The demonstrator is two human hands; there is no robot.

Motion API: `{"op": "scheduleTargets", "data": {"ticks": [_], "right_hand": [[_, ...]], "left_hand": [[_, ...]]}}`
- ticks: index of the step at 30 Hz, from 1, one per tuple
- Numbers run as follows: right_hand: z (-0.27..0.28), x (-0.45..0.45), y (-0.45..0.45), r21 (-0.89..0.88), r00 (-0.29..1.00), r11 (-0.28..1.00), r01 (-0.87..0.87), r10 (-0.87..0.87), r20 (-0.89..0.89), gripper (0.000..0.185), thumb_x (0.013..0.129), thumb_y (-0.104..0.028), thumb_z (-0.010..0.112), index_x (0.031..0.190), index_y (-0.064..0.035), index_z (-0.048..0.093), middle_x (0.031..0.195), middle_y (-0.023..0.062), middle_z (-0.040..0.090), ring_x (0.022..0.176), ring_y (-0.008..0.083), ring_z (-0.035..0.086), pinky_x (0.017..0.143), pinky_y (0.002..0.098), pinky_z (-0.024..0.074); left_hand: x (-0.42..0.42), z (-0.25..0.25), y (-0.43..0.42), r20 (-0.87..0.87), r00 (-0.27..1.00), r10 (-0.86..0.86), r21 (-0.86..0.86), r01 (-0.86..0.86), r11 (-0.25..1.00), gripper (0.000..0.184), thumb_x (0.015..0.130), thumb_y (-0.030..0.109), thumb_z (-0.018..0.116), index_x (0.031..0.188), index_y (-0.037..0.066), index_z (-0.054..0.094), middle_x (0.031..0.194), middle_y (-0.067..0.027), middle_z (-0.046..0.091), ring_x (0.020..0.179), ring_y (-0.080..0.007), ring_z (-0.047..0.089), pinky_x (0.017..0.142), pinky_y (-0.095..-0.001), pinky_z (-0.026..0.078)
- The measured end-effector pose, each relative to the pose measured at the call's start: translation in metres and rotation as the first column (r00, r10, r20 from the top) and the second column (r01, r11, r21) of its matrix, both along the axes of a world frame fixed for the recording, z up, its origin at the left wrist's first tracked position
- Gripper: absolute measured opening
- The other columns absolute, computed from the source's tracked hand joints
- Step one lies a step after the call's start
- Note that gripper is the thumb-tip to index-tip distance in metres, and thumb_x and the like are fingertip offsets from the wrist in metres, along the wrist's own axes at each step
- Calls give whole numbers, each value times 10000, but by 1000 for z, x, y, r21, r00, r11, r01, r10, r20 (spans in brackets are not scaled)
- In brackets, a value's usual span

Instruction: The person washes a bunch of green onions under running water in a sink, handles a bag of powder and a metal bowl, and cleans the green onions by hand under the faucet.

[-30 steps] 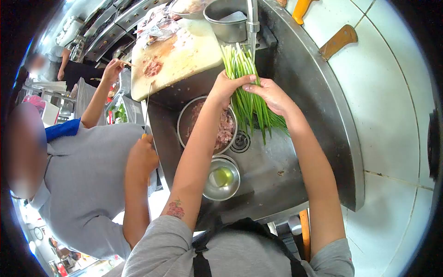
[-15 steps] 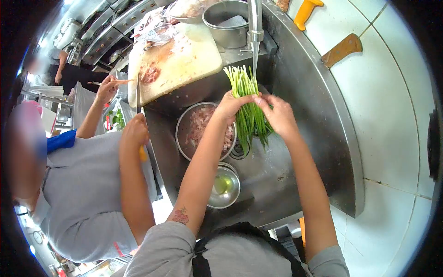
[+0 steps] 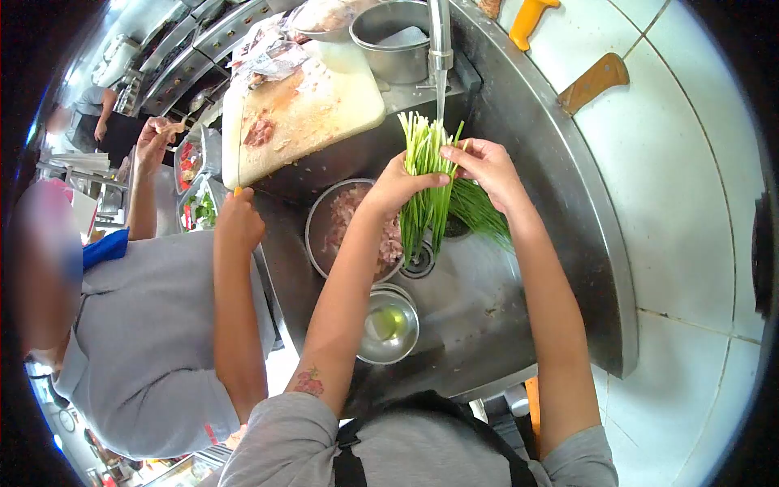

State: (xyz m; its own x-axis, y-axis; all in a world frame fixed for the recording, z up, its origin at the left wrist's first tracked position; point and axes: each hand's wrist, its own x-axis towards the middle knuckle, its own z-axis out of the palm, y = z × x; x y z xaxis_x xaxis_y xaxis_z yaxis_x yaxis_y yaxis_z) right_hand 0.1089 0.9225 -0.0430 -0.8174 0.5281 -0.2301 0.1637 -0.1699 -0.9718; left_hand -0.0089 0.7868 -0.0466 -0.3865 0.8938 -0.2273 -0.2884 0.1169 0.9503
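Note:
Over the sink, my left hand [image 3: 393,188] is wrapped around a bunch of chives [image 3: 423,213], white ends up and green leaves hanging down. My right hand [image 3: 492,176] has its thumb and fingers closed on stems at the bunch's upper right side. More green leaves [image 3: 480,214] spread out to the right beneath that hand. Directly above the white ends, water runs from the faucet [image 3: 439,53]. A metal bowl of cut raw meat [image 3: 345,223] sits left of the bunch, partly hidden by my left forearm.
Smaller metal bowls [image 3: 398,349] stand nearer in the sink [image 3: 487,325]. On the left, a co-worker [image 3: 154,316] stands by a cutting board [image 3: 333,122] with meat on it. A metal pot [image 3: 393,40] is behind. Knife handles [image 3: 596,84] lie along the tiled right side.
My right hand has shifted slightly up, and leaves now fan out to the right below it. The co-worker's far hand has moved left, away from the board, holding a piece of meat.

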Motion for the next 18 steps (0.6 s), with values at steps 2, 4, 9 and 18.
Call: {"op": "scheduleTargets", "data": {"ticks": [2,4,9,18], "right_hand": [[-3,-3,0,-17,999,999,33,-33,-22,210,848,-237,665,921,-39,657,806,5,632,705,71,561,639,237,465],[-3,-7,-1,-36,996,997,66,-68,-60,223,845,-238,666,922,-29,655,803,10,634,690,71,560,621,235,461],[1,-27,-1,-152,978,984,97,-122,-169,264,836,-216,667,990,-4,630,860,35,642,714,92,580,640,237,470],[39,-47,9,181,983,982,-58,88,-163,317,863,-227,628,1074,9,636,923,70,672,817,114,631,790,251,497]], "left_hand": [[-1,-7,0,34,999,-2,7,1,1000,479,717,90,746,1144,14,543,1009,-55,639,933,-153,599,846,-315,467],[-2,-9,0,60,998,-6,5,6,1000,464,721,82,740,1137,15,546,998,-60,645,919,-157,608,841,-314,474],[2,7,-5,165,986,-10,-16,13,1000,431,743,60,713,1134,15,539,994,-92,659,898,-169,625,842,-317,482],[13,-21,-24,128,989,70,-36,-66,997,393,770,99,702,1119,9,546,1008,-93,664,888,-170,626,803,-335,510]]}}
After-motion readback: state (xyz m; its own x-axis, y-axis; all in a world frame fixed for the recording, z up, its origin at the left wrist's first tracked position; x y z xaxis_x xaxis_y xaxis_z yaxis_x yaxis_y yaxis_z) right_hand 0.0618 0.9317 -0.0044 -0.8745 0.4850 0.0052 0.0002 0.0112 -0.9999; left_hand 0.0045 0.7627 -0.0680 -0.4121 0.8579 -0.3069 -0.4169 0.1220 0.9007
